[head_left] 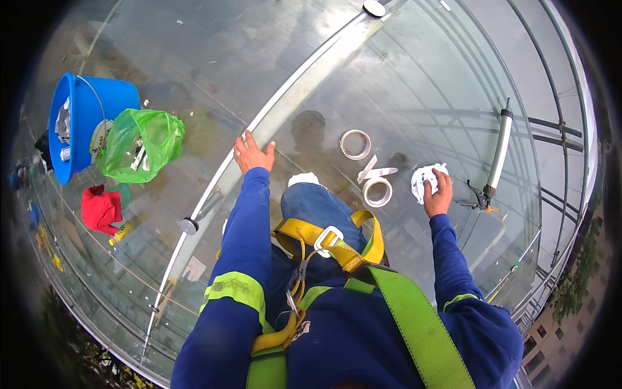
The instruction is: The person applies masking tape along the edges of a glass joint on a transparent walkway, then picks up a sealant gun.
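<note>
Landmark: the white seam (293, 102) between glass panels (233, 39); every place below is read from it, through my head camera.

Item: left hand (253, 155). At the seam, fingers spread, palm down, nothing held; seemingly resting its weight there, though I cannot confirm the contact.

Item: right hand (438, 194). Well to the right of the seam, fingers and thumb closed on a white wad (424, 176), crumpled, cloth or paper; I cannot tell which.

Item: two tape rolls, both right of the seam, between it and the wad. Upper roll (356, 157), lower roll (367, 193); loose strips (378, 172) lie between them.

Item: caulking gun (500, 152), silver barrel, farthest of these to the seam's right.

Item: blue bucket (123, 97), green bag (165, 136) and red cloth (100, 209), all left of the seam; the first two hold scraps.

Hazards, in my judgement: a rightward sweep of the wad could knock the gun and set it rolling; a sweep back toward the seam could catch the loose strips, should their adhesive be exposed. Wind could shift the thin bag. If the glass is slick, leaning hard at the seam could make my left palm slide.
</note>
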The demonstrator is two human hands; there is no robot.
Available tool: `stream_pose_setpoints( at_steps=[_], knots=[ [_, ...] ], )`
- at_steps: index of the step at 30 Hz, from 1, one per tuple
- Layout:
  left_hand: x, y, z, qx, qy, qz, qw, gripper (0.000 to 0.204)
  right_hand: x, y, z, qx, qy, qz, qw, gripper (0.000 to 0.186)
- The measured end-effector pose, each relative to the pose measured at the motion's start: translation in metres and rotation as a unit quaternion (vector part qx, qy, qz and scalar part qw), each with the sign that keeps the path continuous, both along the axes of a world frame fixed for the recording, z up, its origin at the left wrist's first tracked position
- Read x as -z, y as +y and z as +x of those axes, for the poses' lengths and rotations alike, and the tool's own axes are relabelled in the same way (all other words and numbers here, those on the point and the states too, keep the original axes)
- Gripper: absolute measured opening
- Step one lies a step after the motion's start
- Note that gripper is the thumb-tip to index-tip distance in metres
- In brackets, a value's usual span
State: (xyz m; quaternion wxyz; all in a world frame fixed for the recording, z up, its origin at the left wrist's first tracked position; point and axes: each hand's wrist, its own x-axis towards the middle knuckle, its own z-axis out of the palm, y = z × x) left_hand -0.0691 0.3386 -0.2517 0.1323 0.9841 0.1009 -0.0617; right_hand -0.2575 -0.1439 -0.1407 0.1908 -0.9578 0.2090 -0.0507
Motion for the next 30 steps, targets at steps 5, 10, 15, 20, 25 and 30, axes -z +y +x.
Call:
stream_pose_setpoints(
  at_steps=[5, 10, 15, 20, 25, 30],
  knots=[
    [0.004, 0.023, -0.012, 0.022, -0.015, 0.002, 1.0, 0.088, -0.003, 0.099, 0.066, -0.134, -0.057, 0.073, 0.987, 0.041],
    [0.006, 0.024, -0.008, 0.006, -0.017, -0.012, 1.0, 0.088, 0.038, 0.244, 0.162, -0.289, -0.069, 0.126, 0.947, 0.043],
    [0.006, 0.028, -0.014, 0.035, -0.028, -0.031, 0.999, 0.093, 0.091, 0.346, 0.241, -0.394, -0.022, 0.004, 0.919, 0.045],
    [0.006, 0.032, -0.017, 0.025, -0.001, -0.048, 0.999, 0.092, 0.109, 0.375, 0.24, -0.397, 0.044, -0.107, 0.91, 0.046],
    [0.003, 0.031, -0.016, 0.015, 0.002, -0.056, 0.998, 0.089, 0.112, 0.376, 0.241, -0.404, 0.06, -0.087, 0.909, 0.047],
    [0.002, 0.031, -0.014, 0.013, -0.013, -0.06, 0.998, 0.089, 0.107, 0.375, 0.244, -0.403, 0.057, -0.103, 0.908, 0.048]
  ],
)
